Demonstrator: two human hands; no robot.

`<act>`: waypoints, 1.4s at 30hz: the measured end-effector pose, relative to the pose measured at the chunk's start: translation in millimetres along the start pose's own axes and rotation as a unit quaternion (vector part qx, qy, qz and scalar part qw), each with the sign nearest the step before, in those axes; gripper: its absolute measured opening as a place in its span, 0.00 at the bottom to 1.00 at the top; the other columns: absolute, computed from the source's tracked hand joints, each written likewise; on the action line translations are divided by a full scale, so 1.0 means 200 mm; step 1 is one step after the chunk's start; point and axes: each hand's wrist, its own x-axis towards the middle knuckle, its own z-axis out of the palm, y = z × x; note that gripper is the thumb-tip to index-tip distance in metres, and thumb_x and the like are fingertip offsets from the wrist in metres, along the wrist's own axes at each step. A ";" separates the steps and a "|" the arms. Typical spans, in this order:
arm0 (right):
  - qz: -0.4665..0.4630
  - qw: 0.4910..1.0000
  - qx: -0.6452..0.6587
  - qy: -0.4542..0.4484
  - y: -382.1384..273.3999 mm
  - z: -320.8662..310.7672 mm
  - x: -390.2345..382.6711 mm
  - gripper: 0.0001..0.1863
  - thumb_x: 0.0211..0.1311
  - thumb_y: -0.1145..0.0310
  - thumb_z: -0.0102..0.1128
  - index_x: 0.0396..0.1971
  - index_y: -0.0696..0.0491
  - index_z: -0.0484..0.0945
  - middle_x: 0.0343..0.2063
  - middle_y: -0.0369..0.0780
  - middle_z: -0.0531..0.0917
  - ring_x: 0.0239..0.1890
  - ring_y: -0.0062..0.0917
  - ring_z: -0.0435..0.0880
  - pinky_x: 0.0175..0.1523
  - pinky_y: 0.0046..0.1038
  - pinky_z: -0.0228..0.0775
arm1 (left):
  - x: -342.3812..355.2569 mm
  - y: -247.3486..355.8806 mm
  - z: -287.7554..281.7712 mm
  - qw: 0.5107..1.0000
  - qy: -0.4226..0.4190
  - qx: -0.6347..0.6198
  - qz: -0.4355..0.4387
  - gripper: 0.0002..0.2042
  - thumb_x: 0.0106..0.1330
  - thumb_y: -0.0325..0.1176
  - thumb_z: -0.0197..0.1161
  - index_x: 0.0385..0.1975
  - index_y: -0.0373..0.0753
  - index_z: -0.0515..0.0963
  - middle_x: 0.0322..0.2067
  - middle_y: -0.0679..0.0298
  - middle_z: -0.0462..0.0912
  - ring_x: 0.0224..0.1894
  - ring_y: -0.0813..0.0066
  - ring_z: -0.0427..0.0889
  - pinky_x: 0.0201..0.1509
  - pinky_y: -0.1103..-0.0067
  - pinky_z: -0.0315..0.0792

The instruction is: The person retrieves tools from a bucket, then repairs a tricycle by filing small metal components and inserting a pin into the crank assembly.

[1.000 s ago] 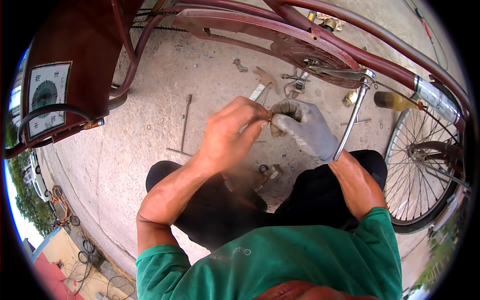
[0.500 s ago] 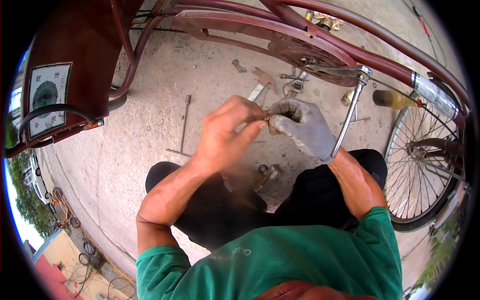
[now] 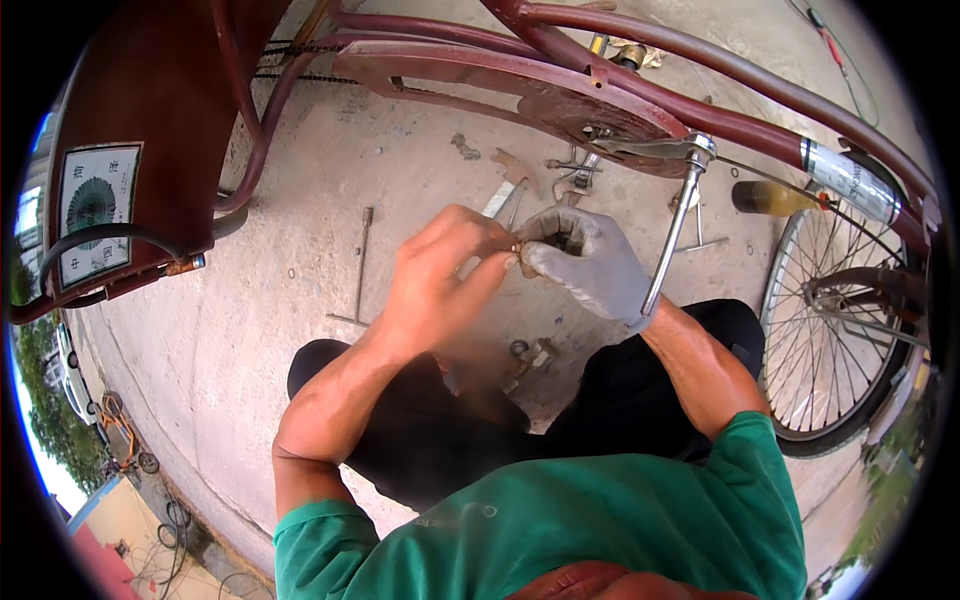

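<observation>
Left of the socket wrench [image 3: 672,235], the bare left hand [image 3: 445,265] and gloved right hand [image 3: 588,262] pinch a tiny part [image 3: 516,248] between them, equally near; its long axis cannot be told.

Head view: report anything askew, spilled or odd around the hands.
A grey fabric glove covers only the right hand; the left hand is bare, an uneven pairing. A brown-headed hammer lies loose on the concrete ground. No spill shows.
</observation>
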 end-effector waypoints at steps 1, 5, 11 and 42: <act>-0.011 1.000 -0.006 -0.003 0.00 0.00 0.00 0.15 0.66 0.65 0.68 0.46 0.61 0.84 0.37 0.38 0.88 0.37 0.19 0.85 0.46 0.24 0.79 | 0.00 0.00 0.00 1.000 0.002 0.002 -0.004 0.06 0.64 0.20 0.70 0.39 0.32 0.82 0.37 0.59 0.83 0.40 0.70 0.84 0.45 0.76 0.78; -0.140 0.988 -0.066 0.012 0.05 0.00 0.01 0.09 0.64 0.74 0.68 0.43 0.57 0.84 0.34 0.33 0.83 0.36 0.16 0.80 0.45 0.23 0.74 | -0.02 -0.01 0.02 0.993 -0.010 -0.049 -0.107 0.04 0.69 0.24 0.68 0.37 0.32 0.80 0.35 0.63 0.82 0.38 0.75 0.82 0.43 0.77 0.76; -0.307 0.901 -0.296 0.079 0.06 -0.02 0.03 0.09 0.61 0.72 0.72 0.41 0.55 0.83 0.35 0.37 0.83 0.38 0.21 0.84 0.45 0.27 0.76 | 0.01 -0.03 0.02 0.930 -0.056 -0.198 -0.303 0.07 0.75 0.29 0.63 0.35 0.33 0.77 0.29 0.66 0.80 0.31 0.78 0.79 0.38 0.78 0.74; -0.161 0.970 -0.173 0.061 0.01 -0.02 0.02 0.14 0.63 0.68 0.73 0.46 0.55 0.86 0.35 0.36 0.87 0.36 0.18 0.86 0.42 0.23 0.79 | 0.01 -0.06 0.02 0.941 -0.082 -0.164 -0.283 0.07 0.76 0.29 0.61 0.43 0.31 0.80 0.36 0.61 0.85 0.34 0.76 0.83 0.42 0.77 0.78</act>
